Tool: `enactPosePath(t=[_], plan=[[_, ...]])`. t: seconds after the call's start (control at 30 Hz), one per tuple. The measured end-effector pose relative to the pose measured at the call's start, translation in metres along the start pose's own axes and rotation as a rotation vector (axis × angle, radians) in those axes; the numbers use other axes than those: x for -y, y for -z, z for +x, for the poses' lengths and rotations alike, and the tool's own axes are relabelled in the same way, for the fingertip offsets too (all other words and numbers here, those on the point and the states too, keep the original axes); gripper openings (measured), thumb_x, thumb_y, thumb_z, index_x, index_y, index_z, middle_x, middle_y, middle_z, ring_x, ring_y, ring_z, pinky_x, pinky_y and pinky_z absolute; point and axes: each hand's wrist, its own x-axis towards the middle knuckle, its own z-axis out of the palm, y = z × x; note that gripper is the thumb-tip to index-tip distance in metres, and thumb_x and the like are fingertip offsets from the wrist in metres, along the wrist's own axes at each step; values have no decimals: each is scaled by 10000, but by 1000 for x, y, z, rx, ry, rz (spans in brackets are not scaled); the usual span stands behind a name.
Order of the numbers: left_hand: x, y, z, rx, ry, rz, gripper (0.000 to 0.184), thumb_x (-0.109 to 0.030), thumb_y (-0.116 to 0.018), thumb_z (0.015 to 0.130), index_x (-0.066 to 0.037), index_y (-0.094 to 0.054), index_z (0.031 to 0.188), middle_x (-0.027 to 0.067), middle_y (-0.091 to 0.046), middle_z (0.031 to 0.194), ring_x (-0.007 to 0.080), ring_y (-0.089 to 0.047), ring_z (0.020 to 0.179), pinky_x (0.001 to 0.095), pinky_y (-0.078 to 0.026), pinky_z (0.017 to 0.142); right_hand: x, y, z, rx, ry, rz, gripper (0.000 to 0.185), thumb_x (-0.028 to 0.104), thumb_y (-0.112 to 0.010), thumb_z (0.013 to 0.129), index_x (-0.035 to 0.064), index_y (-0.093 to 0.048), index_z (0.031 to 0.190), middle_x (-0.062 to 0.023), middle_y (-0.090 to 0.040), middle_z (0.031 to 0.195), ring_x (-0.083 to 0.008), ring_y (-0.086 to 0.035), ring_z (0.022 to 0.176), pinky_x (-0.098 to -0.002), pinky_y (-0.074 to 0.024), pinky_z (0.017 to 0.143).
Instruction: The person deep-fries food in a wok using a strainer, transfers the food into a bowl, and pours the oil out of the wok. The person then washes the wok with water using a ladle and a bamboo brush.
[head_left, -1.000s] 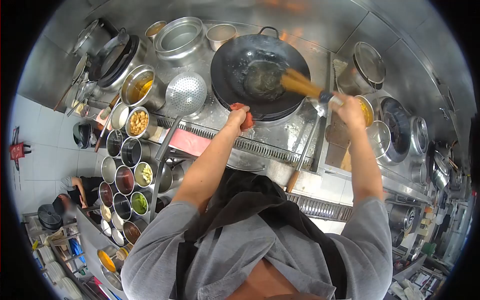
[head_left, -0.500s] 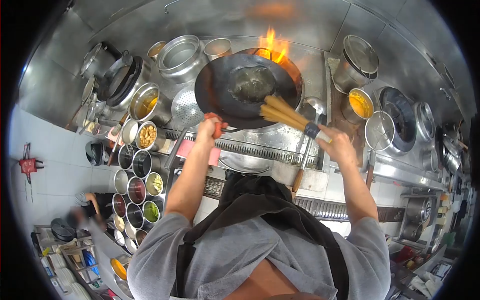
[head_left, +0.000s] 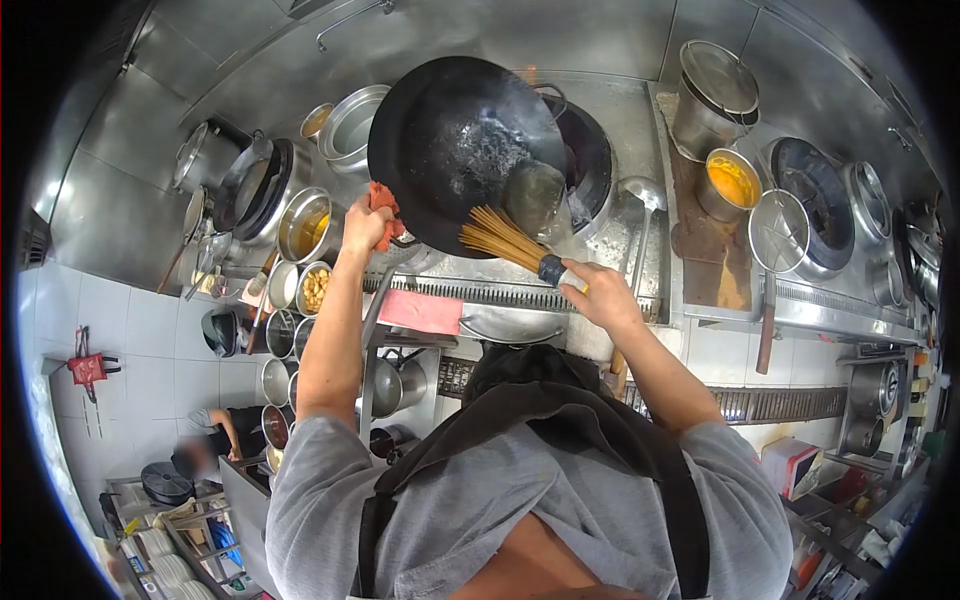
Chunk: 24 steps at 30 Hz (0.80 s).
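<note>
A black wok is tilted up off its burner ring, and liquid runs over its right edge. My left hand grips the wok's near-left side through a red cloth. In my right hand is a bamboo brush with a dark-wrapped handle. The bristles lie near the wok's front edge, below the pooled liquid. A pink folded cloth lies on the front of the stove.
A ladle rests right of the burner. Farther right are a pot of yellow liquid, a wire strainer and another wok. Left stand a lidless steel pot and several ingredient containers. A person is at the lower left.
The wok has gone from resting over the flaming burner to raised and tilted rightward, its liquid now at the right edge. Both hands have moved with it; the brush has shifted left. The flames have died down.
</note>
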Motion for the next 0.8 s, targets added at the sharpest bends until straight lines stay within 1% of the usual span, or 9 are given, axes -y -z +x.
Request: enactPosePath(t=[0.07,0.2,0.27,0.37,0.43,0.53,0.63,0.67,0.8], plan=[[11,3,2,-14,-141,221,363,-53,-530,699,51,-577,1043,154,-673,855,228,-681,722,334,-535,681,-1,-3,6,22,-38,-3,389,241,-665,765,78,-638,1117,-189,-654,965,-369,-627,849,-437,-502,770],[8,-8,-29,-69,-267,247,341,-1,-499,706,49,-563,1037,126,-653,835,192,-660,694,301,-524,607,-2,-1,17,67,-122,50,415,257,-654,761,80,-634,1135,-212,-652,966,-382,-618,895,-434,-488,814],[14,-13,-43,-141,-342,381,521,-78,-539,702,24,-512,1212,229,-659,864,367,-660,828,399,-518,761,-1,1,23,74,-177,68,436,278,-656,755,87,-632,1146,-227,-646,974,-389,-614,927,-419,-478,851],[19,-30,-77,-203,-431,374,532,-83,-551,711,24,-495,1229,259,-642,876,395,-631,891,428,-512,770,2,5,26,124,-263,92,441,285,-658,754,101,-631,1154,-226,-646,981,-387,-617,930,-414,-476,859],[31,-43,-97,-208,-465,315,539,-86,-563,714,22,-492,1237,247,-649,882,390,-639,888,429,-516,762,2,5,26,139,-267,85,445,291,-661,753,105,-630,1157,-225,-646,984,-384,-619,933,-411,-476,861],[52,-58,-111,-358,-505,265,542,-27,-514,740,34,-464,1276,133,-657,882,184,-651,735,289,-518,698,0,10,26,164,-258,73,454,303,-664,756,111,-626,1165,-223,-647,991,-376,-622,937,-409,-476,863],[56,-61,-105,-354,-453,91,543,20,-493,746,30,-454,1287,104,-651,878,149,-630,711,264,-515,650,-41,23,23,236,-297,20,461,314,-665,762,112,-620,1175,-223,-646,997,-367,-626,939,-405,-479,859],[47,-63,-103,-385,-325,-36,540,-40,-530,707,4,-519,1245,175,-684,876,255,-682,781,337,-530,729,-60,31,17,291,-341,-19,465,318,-666,765,113,-616,1180,-222,-647,999,-362,-628,939,-401,-481,855],[45,-57,-87,-468,-267,1,503,-19,-541,712,15,-544,1214,152,-682,864,193,-668,685,315,-545,627,-95,79,-13,-167,-484,-159,458,290,-677,767,100,-616,1179,-228,-647,999,-344,-646,913,-392,-484,837]])
